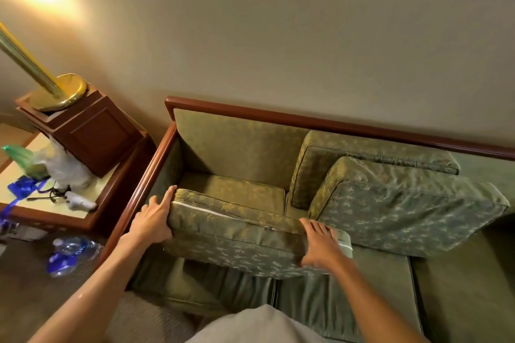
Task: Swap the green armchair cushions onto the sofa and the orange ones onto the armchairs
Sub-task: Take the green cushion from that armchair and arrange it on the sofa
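Note:
I stand over a green sofa [376, 281] with a dark wood frame. A green patterned cushion [237, 234] is held edge-up above the sofa's left seat, its white zip line showing. My left hand [154, 221] holds its left end, fingers spread along the side. My right hand [319, 243] grips its right end with the fingers over the top edge. A second green cushion [404, 211] leans tilted on the middle of the sofa. Behind it a third green cushion [370, 159] stands against the backrest. No orange cushion is in view.
Left of the sofa stands a wooden side table [55, 211] with a brass lamp [55, 92] on a wooden box [92, 131], plastic bags and cables. Plastic water bottles [69, 253] lie on the floor beside it. A beige wall is behind.

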Motion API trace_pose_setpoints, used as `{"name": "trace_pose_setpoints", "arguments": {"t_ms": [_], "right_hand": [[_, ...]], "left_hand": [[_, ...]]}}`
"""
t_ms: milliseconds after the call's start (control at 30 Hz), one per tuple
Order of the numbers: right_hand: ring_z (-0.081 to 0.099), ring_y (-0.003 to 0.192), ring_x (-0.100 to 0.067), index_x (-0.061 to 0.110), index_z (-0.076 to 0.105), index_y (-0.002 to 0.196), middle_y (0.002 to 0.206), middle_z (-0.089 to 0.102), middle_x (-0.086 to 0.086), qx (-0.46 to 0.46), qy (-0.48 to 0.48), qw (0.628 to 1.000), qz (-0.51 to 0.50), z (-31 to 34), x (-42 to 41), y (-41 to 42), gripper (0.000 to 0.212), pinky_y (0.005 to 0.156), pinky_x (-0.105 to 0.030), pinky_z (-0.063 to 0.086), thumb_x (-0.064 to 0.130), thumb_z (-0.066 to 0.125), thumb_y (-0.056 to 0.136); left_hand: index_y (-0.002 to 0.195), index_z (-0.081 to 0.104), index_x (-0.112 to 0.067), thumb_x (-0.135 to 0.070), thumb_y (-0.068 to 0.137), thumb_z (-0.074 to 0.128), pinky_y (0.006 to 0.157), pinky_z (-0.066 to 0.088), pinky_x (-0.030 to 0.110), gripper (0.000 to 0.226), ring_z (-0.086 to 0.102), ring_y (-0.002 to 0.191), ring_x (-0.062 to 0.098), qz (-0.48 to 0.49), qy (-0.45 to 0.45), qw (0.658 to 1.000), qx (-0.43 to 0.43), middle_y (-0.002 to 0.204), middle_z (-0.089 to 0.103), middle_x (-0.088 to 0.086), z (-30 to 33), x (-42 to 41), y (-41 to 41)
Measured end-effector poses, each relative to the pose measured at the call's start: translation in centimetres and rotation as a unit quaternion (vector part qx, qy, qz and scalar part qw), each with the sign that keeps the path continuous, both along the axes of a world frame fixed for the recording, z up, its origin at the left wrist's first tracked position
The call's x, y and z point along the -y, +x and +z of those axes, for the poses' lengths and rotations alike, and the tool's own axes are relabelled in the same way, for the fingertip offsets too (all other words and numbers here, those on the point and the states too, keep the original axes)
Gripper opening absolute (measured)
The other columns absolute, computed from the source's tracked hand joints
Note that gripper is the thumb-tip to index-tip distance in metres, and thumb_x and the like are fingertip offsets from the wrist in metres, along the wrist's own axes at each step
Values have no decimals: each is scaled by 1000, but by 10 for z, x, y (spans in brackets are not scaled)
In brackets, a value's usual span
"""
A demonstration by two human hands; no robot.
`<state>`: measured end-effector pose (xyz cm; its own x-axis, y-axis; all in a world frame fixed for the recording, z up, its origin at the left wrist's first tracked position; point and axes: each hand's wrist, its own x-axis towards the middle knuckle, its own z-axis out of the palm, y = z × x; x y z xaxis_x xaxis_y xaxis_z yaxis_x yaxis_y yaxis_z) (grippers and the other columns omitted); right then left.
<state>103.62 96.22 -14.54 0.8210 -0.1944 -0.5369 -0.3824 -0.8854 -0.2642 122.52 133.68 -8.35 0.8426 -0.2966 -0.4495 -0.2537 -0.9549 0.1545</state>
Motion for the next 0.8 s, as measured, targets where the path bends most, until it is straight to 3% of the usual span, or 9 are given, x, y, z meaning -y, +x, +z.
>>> {"name": "trace_pose_setpoints", "arguments": {"t_ms": [133,233,300,400,467,567,667,800], "right_hand": [[15,149,-25,26,7,157,160,20,-3,-6,13,1000,19,-12,9,-9,121,123,-46,6,38,83,63],[15,148,-25,24,11,156,156,22,-3,32,29,998,41,-15,-15,11,117,123,-50,1,40,82,64],[16,147,-25,24,12,155,155,23,-3,31,25,998,52,-13,-21,24,116,122,-52,0,44,83,65],[18,145,-25,25,15,153,152,26,-2,23,15,999,37,-14,-19,34,116,122,-52,1,47,83,62],[22,142,-24,27,20,151,147,30,0,24,8,1000,18,-14,-20,39,111,121,-51,3,47,82,60],[28,135,-20,29,29,145,135,35,4,33,4,999,-13,-11,-28,51,99,120,-49,9,41,79,60],[32,130,-19,28,35,140,129,39,6,51,13,998,-29,3,-30,75,91,117,-50,14,39,78,61],[37,124,-17,29,42,134,122,43,8,64,10,998,-15,33,-24,138,89,107,-44,22,42,81,55]], "left_hand": [[159,-11,-20,-29,71,86,120,25,51,131,15,149,43,-25,81,996,26,163,4,24,-2,22,-15],[155,-22,-23,-42,68,87,120,10,60,141,-7,145,58,-62,151,986,17,160,-22,27,-22,46,-33],[156,-21,-16,-54,65,86,120,1,63,145,-19,142,60,-60,173,983,13,160,-26,25,-37,55,-40],[158,-8,-11,-63,65,82,118,-11,62,139,-28,140,57,-38,140,989,29,163,-18,24,-57,58,-35],[158,6,-8,-63,63,84,116,-16,60,135,-25,142,55,-58,122,990,46,164,-2,24,-64,56,-23],[154,25,-8,-67,55,85,120,-7,59,130,1,149,50,-114,109,986,47,158,27,19,-61,46,8],[153,26,-15,-73,59,77,120,7,60,122,23,145,41,-150,101,982,50,154,35,9,-47,42,42],[148,29,-19,-75,58,76,113,23,60,116,31,137,35,-153,69,985,47,146,40,2,-26,37,105]]}}
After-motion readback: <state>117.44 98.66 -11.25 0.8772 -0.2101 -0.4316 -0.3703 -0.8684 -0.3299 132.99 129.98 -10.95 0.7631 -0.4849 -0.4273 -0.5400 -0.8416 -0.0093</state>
